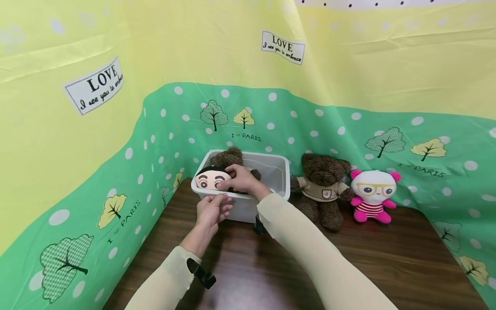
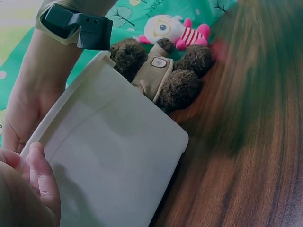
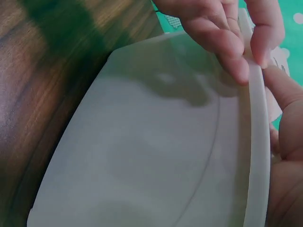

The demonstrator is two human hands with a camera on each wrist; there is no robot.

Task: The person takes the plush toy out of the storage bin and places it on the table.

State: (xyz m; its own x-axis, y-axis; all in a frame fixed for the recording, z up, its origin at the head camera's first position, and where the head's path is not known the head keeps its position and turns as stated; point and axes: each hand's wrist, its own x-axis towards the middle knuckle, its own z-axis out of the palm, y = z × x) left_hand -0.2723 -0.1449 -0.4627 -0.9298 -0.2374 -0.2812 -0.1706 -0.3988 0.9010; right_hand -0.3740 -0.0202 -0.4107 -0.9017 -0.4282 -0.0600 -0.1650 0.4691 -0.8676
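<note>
A light grey plastic bin (image 1: 242, 209) stands at the back of the wooden table. Inside its left end lies a plush doll (image 1: 209, 177) with black hair and drawn eyes, its face turned up and its lower part hidden by the front wall. Behind it sits a dark brown teddy bear (image 1: 231, 156). My right hand (image 1: 243, 180) reaches over the rim and grips the doll's right side, thumb on its face. With thumb and fingers my left hand (image 1: 209, 211) pinches the bin's front rim, seen closely in the right wrist view (image 3: 258, 142).
Right of the bin sits a larger brown teddy bear (image 1: 321, 189) in a beige shirt. Beside it is a pink and white panda plush (image 1: 374, 193) with yellow glasses. A green and yellow printed curtain (image 1: 248, 99) surrounds the table (image 1: 267, 267) at the back and sides.
</note>
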